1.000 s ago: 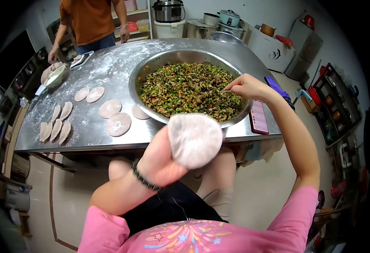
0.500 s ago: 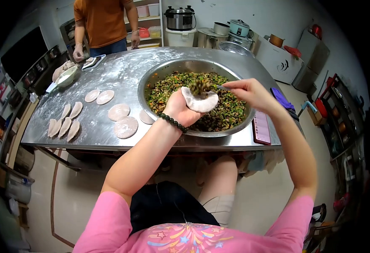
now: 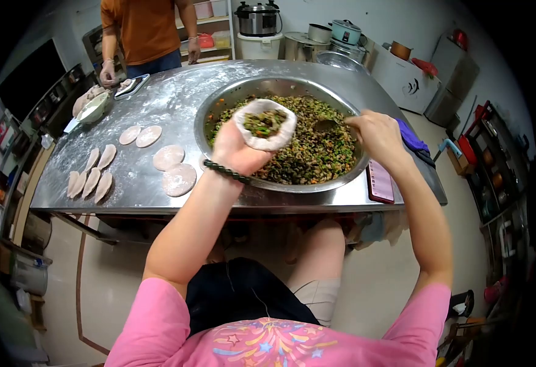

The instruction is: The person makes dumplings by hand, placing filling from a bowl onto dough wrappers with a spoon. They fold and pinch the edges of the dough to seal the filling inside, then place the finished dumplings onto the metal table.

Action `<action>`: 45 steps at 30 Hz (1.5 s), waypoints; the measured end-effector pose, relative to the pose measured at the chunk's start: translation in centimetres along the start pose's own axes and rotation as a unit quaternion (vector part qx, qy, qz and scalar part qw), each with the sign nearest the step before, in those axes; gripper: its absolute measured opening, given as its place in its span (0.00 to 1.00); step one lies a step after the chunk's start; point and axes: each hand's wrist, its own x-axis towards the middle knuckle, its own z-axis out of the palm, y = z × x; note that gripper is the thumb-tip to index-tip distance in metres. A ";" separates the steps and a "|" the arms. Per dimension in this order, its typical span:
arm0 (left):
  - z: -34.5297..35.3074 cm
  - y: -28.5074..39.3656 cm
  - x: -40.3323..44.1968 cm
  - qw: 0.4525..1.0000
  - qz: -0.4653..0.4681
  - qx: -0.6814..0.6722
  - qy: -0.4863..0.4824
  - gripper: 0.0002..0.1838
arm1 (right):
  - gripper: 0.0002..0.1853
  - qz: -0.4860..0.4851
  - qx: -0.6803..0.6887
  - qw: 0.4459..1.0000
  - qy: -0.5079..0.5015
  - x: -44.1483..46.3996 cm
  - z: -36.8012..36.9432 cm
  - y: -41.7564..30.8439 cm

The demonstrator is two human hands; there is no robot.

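Cupped in my left hand (image 3: pixel 236 147) is a round dumpling wrapper (image 3: pixel 262 144), its pale edge raised around a mound of chopped filling. It is held above the left part of a wide steel basin (image 3: pixel 204 116) full of green, orange and brown filling (image 3: pixel 308 156). My right hand (image 3: pixel 378 136), at the basin's right rim, grips a spoon (image 3: pixel 325 125) whose bowl rests at the filling. Flat wrappers (image 3: pixel 179 180) lie on the table left of the basin. Farther left are several folded dumplings (image 3: pixel 99 186).
The floured steel table (image 3: pixel 176 98) carries a phone (image 3: pixel 380 182) and purple cloth (image 3: pixel 411 136) at right. At the far left are a bowl (image 3: pixel 94 109), dough (image 3: pixel 84 101) and a small tray (image 3: pixel 132 87). A person in an orange shirt (image 3: pixel 139 30) stands behind, wearing gloves.
The spoon has left the wrapper and dropped to the basin's filling as my right hand moved right. My left hand shifted left, and the wrapper now lies opened upward with filling in it.
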 end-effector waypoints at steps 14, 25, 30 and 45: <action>1.4 0.6 -2.7 0.980 0.100 0.092 0.148 0.12 | 0.14 0.090 0.165 0.963 -0.193 2.3 3.0 1.3; 0.7 -0.5 -1.7 0.982 0.050 0.123 0.135 0.17 | 0.15 0.095 0.503 0.842 -0.172 1.7 -0.4 0.0; 0.6 -1.2 -0.9 0.996 0.024 0.051 0.070 0.18 | 0.14 -0.037 0.498 0.867 0.007 0.8 0.3 -3.4; -0.5 0.1 -0.9 0.997 -0.002 0.076 -0.023 0.18 | 0.18 -0.080 0.486 0.867 0.071 -0.4 0.2 -3.7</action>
